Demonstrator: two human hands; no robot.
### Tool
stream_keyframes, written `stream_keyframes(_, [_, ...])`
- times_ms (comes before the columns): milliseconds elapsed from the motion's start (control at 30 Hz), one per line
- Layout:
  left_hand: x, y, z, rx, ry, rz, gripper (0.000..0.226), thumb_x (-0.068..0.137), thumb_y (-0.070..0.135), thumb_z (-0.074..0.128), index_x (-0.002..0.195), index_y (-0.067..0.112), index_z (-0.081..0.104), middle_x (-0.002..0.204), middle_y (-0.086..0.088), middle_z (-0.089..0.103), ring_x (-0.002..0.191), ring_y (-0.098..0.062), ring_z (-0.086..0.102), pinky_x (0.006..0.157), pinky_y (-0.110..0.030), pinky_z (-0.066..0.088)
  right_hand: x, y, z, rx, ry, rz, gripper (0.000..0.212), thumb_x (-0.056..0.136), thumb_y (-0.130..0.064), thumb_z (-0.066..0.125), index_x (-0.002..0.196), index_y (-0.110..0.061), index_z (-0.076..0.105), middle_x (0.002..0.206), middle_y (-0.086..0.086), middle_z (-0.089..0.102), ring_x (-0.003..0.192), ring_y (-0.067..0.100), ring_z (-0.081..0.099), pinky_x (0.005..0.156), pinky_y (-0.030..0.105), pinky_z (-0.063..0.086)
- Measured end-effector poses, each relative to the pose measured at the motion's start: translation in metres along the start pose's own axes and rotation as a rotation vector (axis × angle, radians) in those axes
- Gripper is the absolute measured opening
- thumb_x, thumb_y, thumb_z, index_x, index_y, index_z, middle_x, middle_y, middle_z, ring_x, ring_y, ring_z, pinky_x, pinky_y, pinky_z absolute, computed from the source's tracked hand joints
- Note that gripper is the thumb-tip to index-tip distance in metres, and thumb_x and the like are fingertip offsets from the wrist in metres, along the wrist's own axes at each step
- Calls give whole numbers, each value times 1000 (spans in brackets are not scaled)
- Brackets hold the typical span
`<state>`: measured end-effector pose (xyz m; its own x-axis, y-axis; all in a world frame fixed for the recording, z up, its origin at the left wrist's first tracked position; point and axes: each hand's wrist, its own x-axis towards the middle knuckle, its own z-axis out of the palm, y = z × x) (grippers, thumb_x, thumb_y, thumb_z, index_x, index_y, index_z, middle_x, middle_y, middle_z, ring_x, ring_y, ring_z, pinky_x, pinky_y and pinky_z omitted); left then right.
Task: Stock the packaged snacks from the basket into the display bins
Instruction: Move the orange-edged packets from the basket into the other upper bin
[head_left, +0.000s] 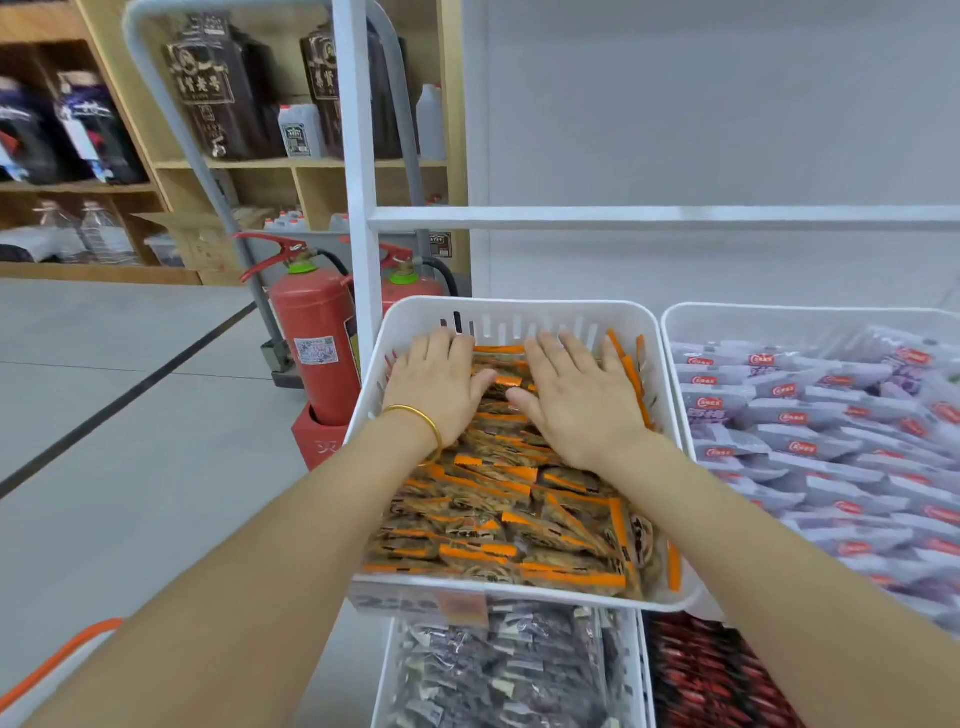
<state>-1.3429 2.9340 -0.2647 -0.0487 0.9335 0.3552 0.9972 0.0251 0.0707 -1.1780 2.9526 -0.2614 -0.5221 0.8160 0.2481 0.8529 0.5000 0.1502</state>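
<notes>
"How far along is the stocking, would you say?"

"Well on, by the look of it. The white bin (498, 306) at the near corner of the rack is heaped with orange-edged snack packets (498, 519), close to the rim on the side nearest us. Both hands are in it. The left grip (434, 387) and the right grip (576, 400) lie side by side on the far end of the pile, palms down, fingers straight and a little spread, holding nothing. I'd judge the person is pressing the heap level, not adding to it."

"And the other bins?"

"The neighbouring bin (779, 310) on the right is packed with purple packets (810, 431). On the tier below, one bin holds dark packets (498, 670) and another holds red packets (717, 680), and both look filled. What's left to do I can't say, because the basket isn't plainly in view. An orange curved bar (62, 649) shows at the lower left corner. It may be the basket's handle, but I can't tell."

"What are the orange ones like?"

"Small, flat pouches of clear film with an orange sealed edge and something brownish inside. They lie jumbled and overlapping at all angles, and a few stand on edge against the bin's right wall. I'd guess they're slippery and apt to slide off a tall heap."
</notes>
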Motion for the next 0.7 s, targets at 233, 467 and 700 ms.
stream_keyframes(233, [-73, 30, -21, -54, -179, 45, 55, 100, 43, 18, 150, 25, 5, 158, -1, -8, 145, -17, -10, 118, -42, 0, -73, -16, -3, 136, 262, 15, 60, 89, -42, 29, 122, -3, 61, 126, 14, 61, 116, 33, 58, 95, 53, 44])
stream_keyframes(467, [-89, 34, -15, -9, -295, -16, 54, 100, 44, 12, 150, 32, -4, 157, 0, -15, 144, -15, -14, 117, -44, -4, -84, -23, 1, 69, -33, 20, 72, 95, -59, 12, 152, -15, 8, 160, 4, 3, 146, 25, 4, 116, 48, 7])
stream_keyframes(700, [-111, 45, -38, -89, -261, -51, 53, 100, 44, 12, 150, 32, 3, 158, 0, -9, 145, -16, -10, 118, -43, -1, -107, -9, -23, 266, 155, -32, 76, 88, -59, 8, 148, -17, 28, 155, 7, 27, 143, 29, 20, 115, 48, 21])
